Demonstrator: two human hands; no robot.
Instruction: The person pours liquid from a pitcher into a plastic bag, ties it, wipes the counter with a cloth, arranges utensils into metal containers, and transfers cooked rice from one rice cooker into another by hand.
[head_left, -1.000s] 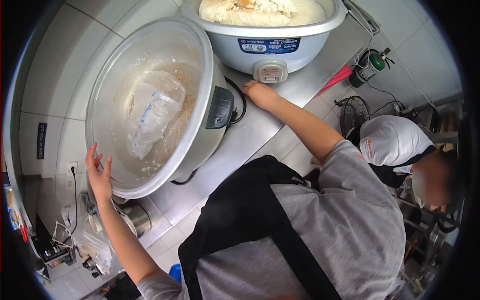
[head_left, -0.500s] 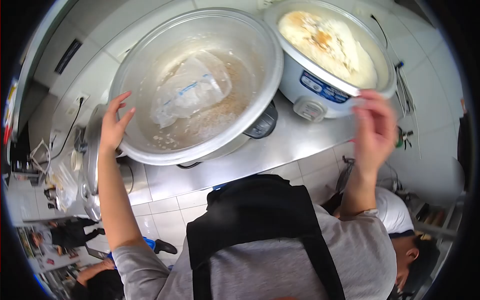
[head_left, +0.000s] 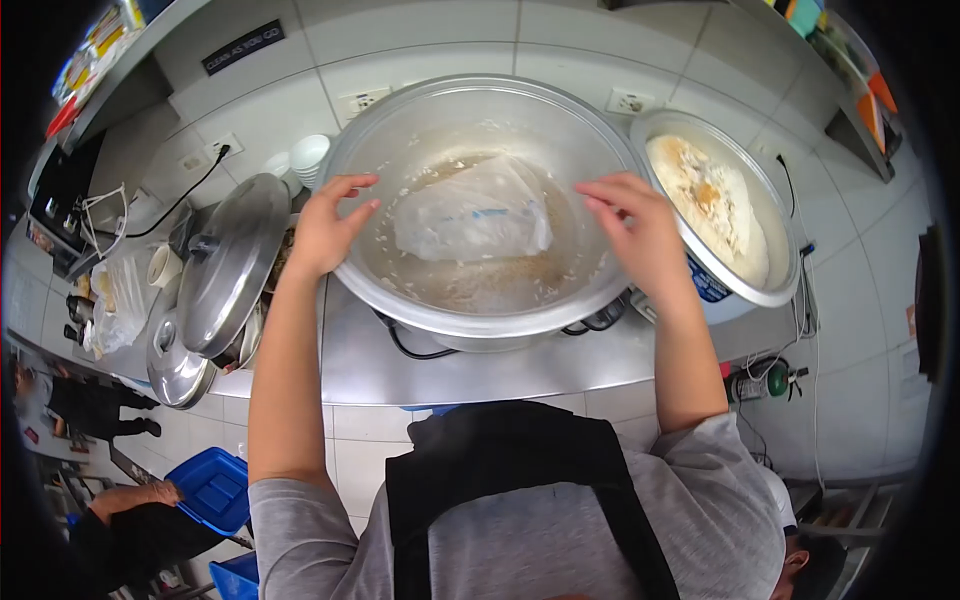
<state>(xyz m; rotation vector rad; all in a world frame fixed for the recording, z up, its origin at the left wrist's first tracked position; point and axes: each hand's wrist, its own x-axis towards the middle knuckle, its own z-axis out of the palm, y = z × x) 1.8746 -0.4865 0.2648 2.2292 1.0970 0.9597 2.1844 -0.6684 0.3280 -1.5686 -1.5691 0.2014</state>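
In the head view, a wide metal pot (head_left: 470, 322) stands in front of me on the counter, with rice grains stuck around its inside. A crumpled translucent plastic bag (head_left: 475, 235) with a blue mark lies in its bottom. At the pot's left rim is my left hand (head_left: 328, 228), thumb and fingers apart and nothing in it. My right hand (head_left: 640, 232) hovers over the right rim with its fingers stretched inward, also holding nothing. Whether either hand touches the rim I cannot tell. Right of the pot stands a rice cooker (head_left: 783, 285) heaped with white rice (head_left: 715, 205), brownish on top.
Left on the steel counter (head_left: 480, 380) are a large metal lid (head_left: 230, 265), a smaller lid (head_left: 175, 365), white bowls (head_left: 308, 155) and a plastic bag of items (head_left: 122, 305). A co-worker's hand (head_left: 160, 493) touches a blue bin lid (head_left: 215, 490) behind at lower left.
My right hand has moved left, from beside the rice cooker to the pot's right rim. My left hand stays by the left rim. The view has turned, and the pot now appears more central.
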